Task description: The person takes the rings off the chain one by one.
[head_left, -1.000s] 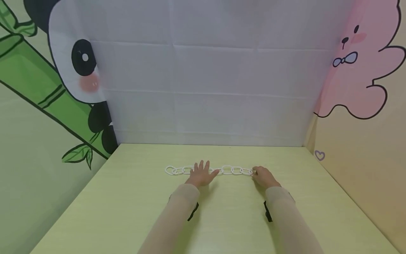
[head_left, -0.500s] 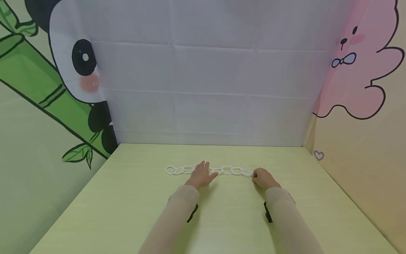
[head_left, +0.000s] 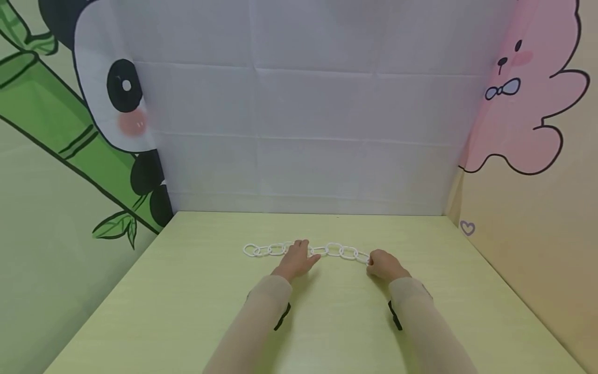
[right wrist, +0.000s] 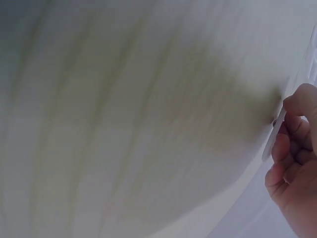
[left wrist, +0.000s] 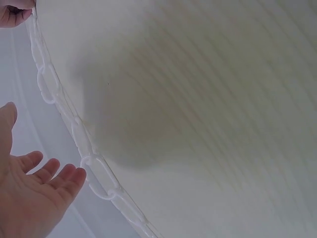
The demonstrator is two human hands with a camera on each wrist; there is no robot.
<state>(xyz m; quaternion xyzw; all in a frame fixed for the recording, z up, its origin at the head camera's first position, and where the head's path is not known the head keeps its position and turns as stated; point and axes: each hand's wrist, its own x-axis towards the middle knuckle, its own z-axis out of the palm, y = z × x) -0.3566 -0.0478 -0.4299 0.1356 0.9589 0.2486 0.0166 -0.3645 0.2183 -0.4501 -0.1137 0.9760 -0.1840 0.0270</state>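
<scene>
A white plastic chain (head_left: 357, 254) of several links runs left to right across the table, its left end in a rounder link. The left hand (head_left: 295, 261) is over its middle and hides some links in the head view; seen from the left wrist, the fingers (left wrist: 67, 181) are loosely bent, tips right by the chain (left wrist: 89, 159). At the chain's right end, the right hand (head_left: 385, 266) pinches the last link between thumb and fingers. In the right wrist view, part of that link (right wrist: 269, 148) sticks out below the thumb of the right hand (right wrist: 299, 173).
The pale yellow table (head_left: 336, 322) reaches back to a creased white sheet (head_left: 313, 104). Side walls carry a painted panda with bamboo (head_left: 51, 109) on the left and a pink bear (head_left: 528, 114) on the right. Both forearms have light sleeves and dark wrist straps.
The right hand has closed its fingers on the end link and drawn it slightly left and toward the person. The chain's right end now slopes down. The left hand stays nearly in place, fingers less spread.
</scene>
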